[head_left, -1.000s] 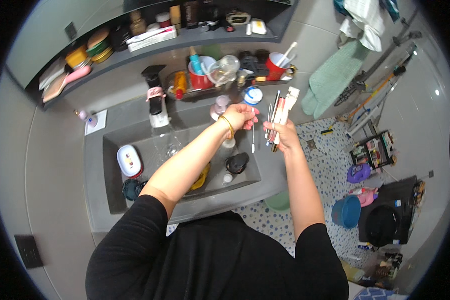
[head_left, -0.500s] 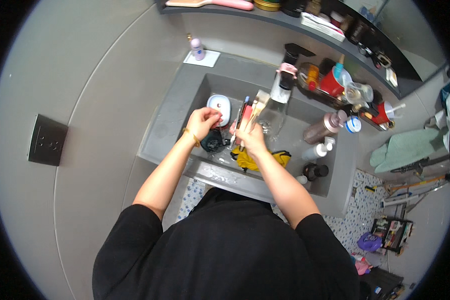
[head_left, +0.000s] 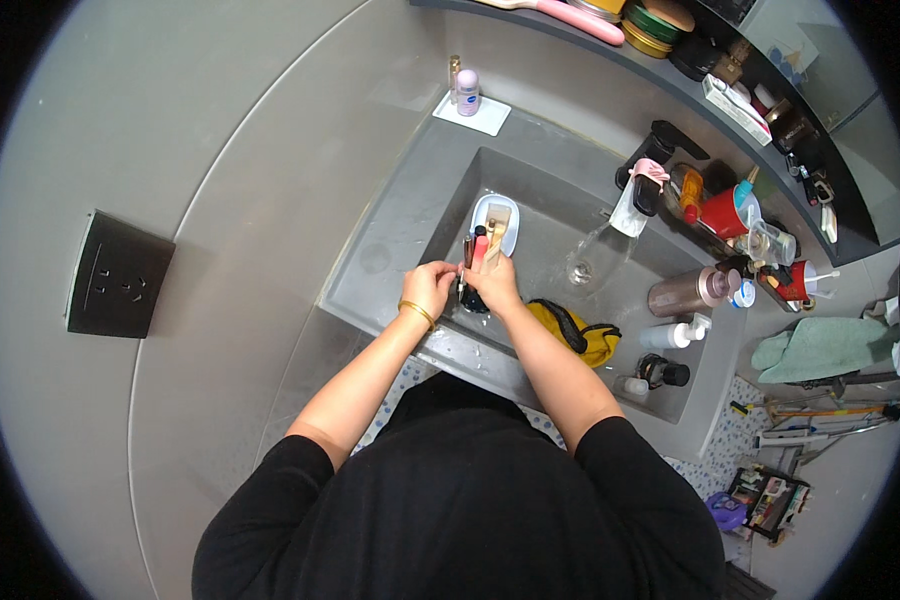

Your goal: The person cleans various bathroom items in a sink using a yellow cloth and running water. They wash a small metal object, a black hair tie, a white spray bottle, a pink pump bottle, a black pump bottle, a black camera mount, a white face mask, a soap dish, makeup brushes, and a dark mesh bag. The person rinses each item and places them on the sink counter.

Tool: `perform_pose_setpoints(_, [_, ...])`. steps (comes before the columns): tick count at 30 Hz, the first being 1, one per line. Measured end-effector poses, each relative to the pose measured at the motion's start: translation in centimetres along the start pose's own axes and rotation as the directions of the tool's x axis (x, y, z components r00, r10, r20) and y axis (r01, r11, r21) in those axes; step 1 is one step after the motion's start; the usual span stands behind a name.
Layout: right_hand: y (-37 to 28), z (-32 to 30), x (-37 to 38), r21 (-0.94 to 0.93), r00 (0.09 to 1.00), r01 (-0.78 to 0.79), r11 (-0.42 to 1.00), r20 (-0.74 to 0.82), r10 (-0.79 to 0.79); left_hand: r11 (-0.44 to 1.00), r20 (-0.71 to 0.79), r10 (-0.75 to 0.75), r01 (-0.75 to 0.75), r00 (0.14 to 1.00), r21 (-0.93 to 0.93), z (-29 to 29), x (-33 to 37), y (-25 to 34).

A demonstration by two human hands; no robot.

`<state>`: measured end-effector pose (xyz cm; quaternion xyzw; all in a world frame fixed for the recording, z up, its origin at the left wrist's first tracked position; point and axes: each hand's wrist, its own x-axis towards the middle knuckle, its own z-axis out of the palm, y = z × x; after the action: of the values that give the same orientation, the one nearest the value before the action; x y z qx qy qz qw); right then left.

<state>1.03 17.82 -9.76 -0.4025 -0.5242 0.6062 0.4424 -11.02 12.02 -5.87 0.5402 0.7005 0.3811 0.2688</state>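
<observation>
Over the sink [head_left: 545, 190], my right hand [head_left: 495, 285] grips a bundle of makeup brushes [head_left: 495, 240] together with slim tubes, one of them coral pink [head_left: 480, 250]. My left hand [head_left: 430, 290], a yellow bangle at its wrist, has its fingers pinched against the bundle's left side; what sits between them is too small to make out. Behind the brush tips lies a white soap dish with a blue rim [head_left: 511, 235]. A black item [head_left: 475, 302] shows partly beneath the hands. To their right lies a yellow pouch with black trim [head_left: 595, 342].
Water runs from the black faucet [head_left: 660, 150] toward the drain [head_left: 580, 270]. Bottles line the sink's right side: a brownish pump bottle [head_left: 685, 292], a white pump bottle [head_left: 670, 334] and a black-capped one [head_left: 660, 371]. A crowded shelf [head_left: 660, 65] curves along the back wall.
My left hand has come from beside the soap dish to the brush bundle, and the hands are closer together. The bundle now overlaps the dish. The whole view has turned, shifting the sink rightward.
</observation>
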Motion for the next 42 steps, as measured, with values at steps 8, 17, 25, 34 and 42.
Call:
perform_pose_setpoints(8, [-1.3, -0.3, -1.1, -0.272, 0.997, 0.026, 0.962, -0.066, -0.045, 0.984, 0.156, -0.013, 0.040, 0.988, -0.174, 0.5, -0.3, -0.2])
perform_pose_setpoints(17, [-0.7, -0.8, -1.3, -0.543, 0.989, 0.138, 0.828, 0.026, -0.148, 0.972, 0.244, -0.020, 0.076, 0.970, -0.222, 0.4, -0.2, 0.5])
perform_pose_setpoints(25, [-2.7, -1.7, -2.3, -0.618, 0.993, 0.016, 0.786, -0.082, -0.084, 0.940, 0.251, -0.003, 0.089, 0.968, -0.330, 0.7, 0.7, 1.5])
perform_pose_setpoints(34, [-1.1, -4.8, -3.1, -0.339, 0.990, -0.138, 0.930, -0.084, 0.117, 0.980, -0.024, 0.071, -0.074, 0.997, -0.186, 2.0, 0.3, 2.0])
perform_pose_setpoints(42, [-0.5, -6.1, -4.4, -0.169, 1.000, -0.003, 0.986, 0.030, 0.008, 0.983, 0.001, 0.182, -0.182, 0.983, 0.003, 1.8, -0.2, 1.8])
